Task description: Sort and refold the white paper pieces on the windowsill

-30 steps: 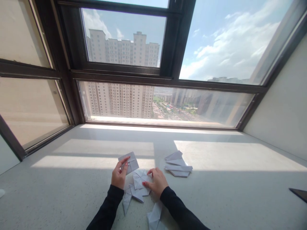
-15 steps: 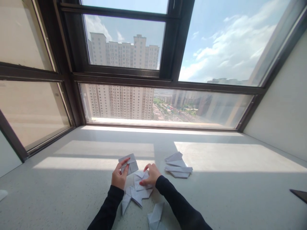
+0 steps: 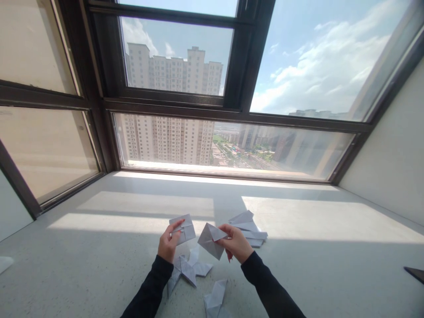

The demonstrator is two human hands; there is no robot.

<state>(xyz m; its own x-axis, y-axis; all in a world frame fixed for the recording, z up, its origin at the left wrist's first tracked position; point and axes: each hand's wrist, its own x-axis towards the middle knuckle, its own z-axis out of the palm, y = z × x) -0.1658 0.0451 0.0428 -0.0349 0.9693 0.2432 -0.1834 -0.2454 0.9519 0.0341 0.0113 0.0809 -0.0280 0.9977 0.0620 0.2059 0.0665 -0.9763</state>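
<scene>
My left hand [image 3: 168, 242] pinches a square piece of folded white paper [image 3: 187, 228], with the fingers across its face. In my right hand [image 3: 236, 242] is a second folded paper piece [image 3: 209, 240], gripped at its right corner and tilted, with a triangular flap showing. The two pieces are apart, a small gap between them. Below them on the sill lies a pile of pointed folded papers [image 3: 188, 270], partly behind my left hand. Another folded paper [image 3: 216, 297] lies nearer to me, cut off by the bottom edge.
Several folded paper strips [image 3: 247, 223] lie stacked behind my right hand. The pale windowsill [image 3: 314, 274] runs up to dark window frames [image 3: 232, 174]. A dark pointed object [image 3: 414, 274] is at the right edge, a white object [image 3: 5, 263] at the left.
My right hand has lifted a folded paper piece off the pile and moved up and right with it. My left hand has shifted slightly right, still holding its square.
</scene>
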